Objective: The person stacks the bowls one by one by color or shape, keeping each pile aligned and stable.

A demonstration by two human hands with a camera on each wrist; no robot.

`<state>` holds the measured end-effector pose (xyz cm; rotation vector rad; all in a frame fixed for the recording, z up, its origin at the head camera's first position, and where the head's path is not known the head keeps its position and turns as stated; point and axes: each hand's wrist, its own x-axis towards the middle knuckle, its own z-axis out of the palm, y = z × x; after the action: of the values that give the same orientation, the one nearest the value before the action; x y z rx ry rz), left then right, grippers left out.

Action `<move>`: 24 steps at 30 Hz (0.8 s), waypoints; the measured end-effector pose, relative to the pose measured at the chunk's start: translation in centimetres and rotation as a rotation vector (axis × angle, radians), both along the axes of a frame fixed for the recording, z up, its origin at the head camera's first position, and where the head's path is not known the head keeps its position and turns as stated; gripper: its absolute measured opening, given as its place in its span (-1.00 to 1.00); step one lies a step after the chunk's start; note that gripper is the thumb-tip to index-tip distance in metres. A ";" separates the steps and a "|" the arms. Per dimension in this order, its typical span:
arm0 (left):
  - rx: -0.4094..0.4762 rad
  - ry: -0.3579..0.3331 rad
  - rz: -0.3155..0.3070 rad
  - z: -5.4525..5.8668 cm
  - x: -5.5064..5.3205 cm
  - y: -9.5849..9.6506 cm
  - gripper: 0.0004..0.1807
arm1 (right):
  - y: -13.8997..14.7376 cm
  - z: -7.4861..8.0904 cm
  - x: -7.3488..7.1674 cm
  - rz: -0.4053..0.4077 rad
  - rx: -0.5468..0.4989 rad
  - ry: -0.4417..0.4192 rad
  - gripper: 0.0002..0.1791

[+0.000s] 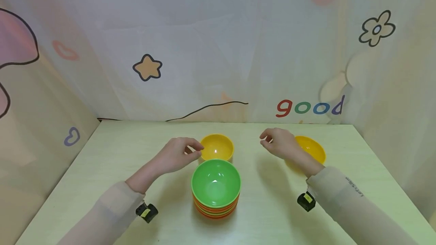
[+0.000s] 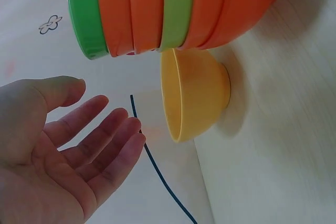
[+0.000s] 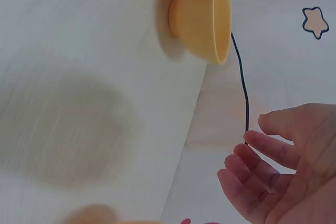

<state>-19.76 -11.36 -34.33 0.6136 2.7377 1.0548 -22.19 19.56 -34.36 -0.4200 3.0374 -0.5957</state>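
A stack of bowls (image 1: 217, 211) stands near the middle of the table, a green bowl (image 1: 216, 184) on top, orange and light green ones beneath. Behind it sits a yellow bowl (image 1: 218, 148), also visible in the left wrist view (image 2: 202, 95), upright. My left hand (image 1: 180, 153) hovers just left of that bowl, with fingers loosely bent and a gap between them and the bowl. A second yellow bowl (image 1: 315, 150) is at the right, partly covered by my right forearm. My right hand (image 1: 279, 141) hangs above the table, its fingers loosely curled around nothing.
The pale wooden table (image 1: 112, 146) meets a printed cloth backdrop (image 1: 218, 48) at its back edge. Cloth also hangs along the left and right sides. Each wrist carries a small black device, one on the left (image 1: 147, 213) and one on the right (image 1: 306, 201).
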 end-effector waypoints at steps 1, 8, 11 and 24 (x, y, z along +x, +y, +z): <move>0.000 0.000 0.001 0.0 -0.1 0.0 -0.81 | 0.3 0.1 -0.1 -0.010 0.002 -0.002 -0.78; 0.004 -0.003 -0.012 0.2 -0.5 -0.1 -0.80 | 2.6 0.5 -0.4 -0.068 0.023 0.012 -0.76; 0.000 0.011 -0.024 0.4 -0.8 -0.1 -0.80 | 3.9 0.4 -0.6 -0.103 0.036 0.004 -0.75; -0.016 0.020 -0.042 1.2 -1.8 -0.1 -0.76 | 9.7 -1.0 -1.2 -0.222 0.082 -0.057 -0.72</move>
<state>-21.58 -11.45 -33.16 0.6798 2.7351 1.0227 -23.35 29.22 -35.38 -0.0626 3.0619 -0.4784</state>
